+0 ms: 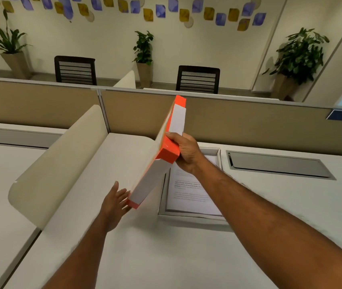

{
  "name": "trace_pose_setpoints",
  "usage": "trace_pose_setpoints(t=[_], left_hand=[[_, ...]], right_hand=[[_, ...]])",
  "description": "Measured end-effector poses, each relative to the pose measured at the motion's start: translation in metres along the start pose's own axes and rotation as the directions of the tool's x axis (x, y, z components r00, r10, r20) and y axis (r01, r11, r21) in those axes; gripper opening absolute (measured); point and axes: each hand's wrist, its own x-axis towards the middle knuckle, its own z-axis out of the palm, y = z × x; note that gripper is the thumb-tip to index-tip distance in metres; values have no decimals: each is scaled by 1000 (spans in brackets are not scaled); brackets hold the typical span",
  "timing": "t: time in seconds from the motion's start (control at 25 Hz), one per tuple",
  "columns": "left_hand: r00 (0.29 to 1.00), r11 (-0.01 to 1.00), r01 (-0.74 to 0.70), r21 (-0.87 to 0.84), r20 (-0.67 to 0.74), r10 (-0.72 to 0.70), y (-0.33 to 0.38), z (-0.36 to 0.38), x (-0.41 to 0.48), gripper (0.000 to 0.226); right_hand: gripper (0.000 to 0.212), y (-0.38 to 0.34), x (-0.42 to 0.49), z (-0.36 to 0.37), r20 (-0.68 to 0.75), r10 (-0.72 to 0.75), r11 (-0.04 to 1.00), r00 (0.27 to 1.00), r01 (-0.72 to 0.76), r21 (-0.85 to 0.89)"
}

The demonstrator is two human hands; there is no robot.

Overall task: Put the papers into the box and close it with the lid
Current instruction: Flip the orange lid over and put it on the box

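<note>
**Lid tilted above the box**

Both my forearms reach out over the desk (136, 253). Left hand (114, 205), fingers spread, touches the lid (157, 161) at its low corner; right hand (186, 151) grips its side. Papers (186, 190) lie in the box (161, 205) beneath.

Single head-worn wide-angle view, looking forward and down from above the desk (124, 247), close over both forearms, facing the partition (249, 122) and far wall (218, 44), edges curved by lens
</note>
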Motion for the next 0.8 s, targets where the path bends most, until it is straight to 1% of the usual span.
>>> trace_pose_setpoints(t=[0.04, 0.12, 0.2, 0.28, 0.32, 0.44, 0.52, 0.6, 0.72, 0.8], left_hand=[[997, 997, 41, -58, 72, -36, -2, 4, 0, 68], [987, 995, 26, -100, 162, -9, 0, 19, 3, 54], [989, 995, -50, -81, 137, 61, -1, 34, 9, 41], [989, 985, -135, -108, 53, 141, -1, 37, 12, 48], [986, 979, -157, -128, 38, 163, 0, 39, 13, 50], [970, 964, -207, -167, 96, 224, 9, 54, 13, 46], [962, 959, -232, -164, 108, 252, 19, 71, 10, 46], [953, 959, -265, -104, 125, 277, 26, 85, 9, 44], [940, 951, -306, 39, 168, 296, 31, 96, 10, 41], [929, 938, -332, 95, 205, 308, 33, 104, 12, 36]], right_hand=[[13, -2, -3, -5, 9, 9, 1000, 1000, -9, -9], [24, -6, -7, -17, 12, 18, 999, 1000, -17, -27], [38, -15, -8, -34, -15, 10, 999, 1000, -11, -38], [49, -25, -7, -53, -23, 37, 997, 999, -39, -64], [50, -31, -7, -65, -15, 72, 993, 997, -73, -97], [52, -38, -8, -101, -45, 186, 953, 982, -191, -236], [58, -35, -10, -122, -131, 173, 935, 976, -205, -288], [54, -30, -14, -142, -203, 104, 930, 974, -167, -327], [38, -22, -24, -164, -197, 59, 949, 979, -116, -294], [32, -20, -27, -175, -206, 46, 963, 977, -98, -250]])
